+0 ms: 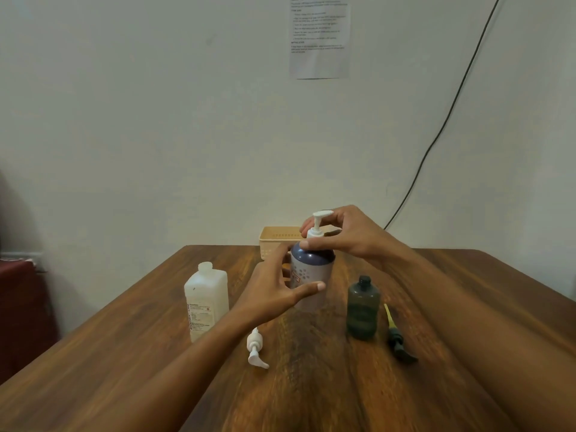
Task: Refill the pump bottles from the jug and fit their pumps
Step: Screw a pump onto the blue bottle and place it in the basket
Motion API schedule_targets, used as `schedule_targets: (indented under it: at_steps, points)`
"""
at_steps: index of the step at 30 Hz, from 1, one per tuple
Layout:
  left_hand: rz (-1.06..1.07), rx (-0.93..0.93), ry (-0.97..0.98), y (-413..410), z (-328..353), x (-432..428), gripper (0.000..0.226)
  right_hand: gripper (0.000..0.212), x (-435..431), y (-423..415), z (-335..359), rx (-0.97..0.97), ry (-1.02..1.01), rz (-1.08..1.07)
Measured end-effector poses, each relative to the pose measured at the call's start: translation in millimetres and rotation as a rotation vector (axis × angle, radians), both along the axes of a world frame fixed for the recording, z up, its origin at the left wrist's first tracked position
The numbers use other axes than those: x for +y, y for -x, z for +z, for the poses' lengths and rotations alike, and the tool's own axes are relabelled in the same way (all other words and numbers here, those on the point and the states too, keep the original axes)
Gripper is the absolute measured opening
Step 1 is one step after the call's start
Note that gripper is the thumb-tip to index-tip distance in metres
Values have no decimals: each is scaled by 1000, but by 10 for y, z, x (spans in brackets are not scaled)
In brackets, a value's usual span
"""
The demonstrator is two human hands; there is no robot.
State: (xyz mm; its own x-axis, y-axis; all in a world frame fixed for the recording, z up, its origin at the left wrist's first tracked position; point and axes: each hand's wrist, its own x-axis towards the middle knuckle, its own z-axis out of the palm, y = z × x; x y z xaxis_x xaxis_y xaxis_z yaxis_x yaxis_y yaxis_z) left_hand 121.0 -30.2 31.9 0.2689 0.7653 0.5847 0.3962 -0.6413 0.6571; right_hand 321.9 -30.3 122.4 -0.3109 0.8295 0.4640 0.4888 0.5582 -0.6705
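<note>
A blue and white pump bottle (311, 272) stands upright near the middle of the table (311, 394), toward its far edge, with a white pump (318, 224) in its top. The left hand (274, 294) wraps around the bottle's side, and the right hand (346, 233) pinches the pump's collar with its fingers. A white jug (206, 302) stands to the left, a loose white pump (256, 349) lies nearer the front edge, an open dark green bottle (363, 308) stands to the right with its dark pump (397, 336) lying beside it, and a tan basket (277, 241) sits at the far edge.
</note>
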Motion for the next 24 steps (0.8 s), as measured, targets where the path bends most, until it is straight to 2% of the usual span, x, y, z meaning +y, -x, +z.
schedule_targets:
  at_steps: [4, 8, 10, 14, 19, 24]
  points:
    - [-8, 7, -8, -22, 26, -37, 88, 33, 22, 48, -70, 42, -80, -36]
    - [-5, -1, -9, -5, 69, -35, 88, 39, -29, 0, -49, 30, 38, 47]
    - [0, 4, -11, 13, 77, -10, 88, 34, -57, -48, -1, 29, 71, 84]
    - [11, 4, -6, 16, 93, -6, 89, 19, -50, -33, 25, 58, 12, 23]
    - [25, -28, -28, 23, 110, -5, 89, 18, -40, 72, -21, 123, -55, -70]
    - [30, -26, -39, 47, 201, 61, 89, 26, -1, 168, 41, 177, -106, -100]
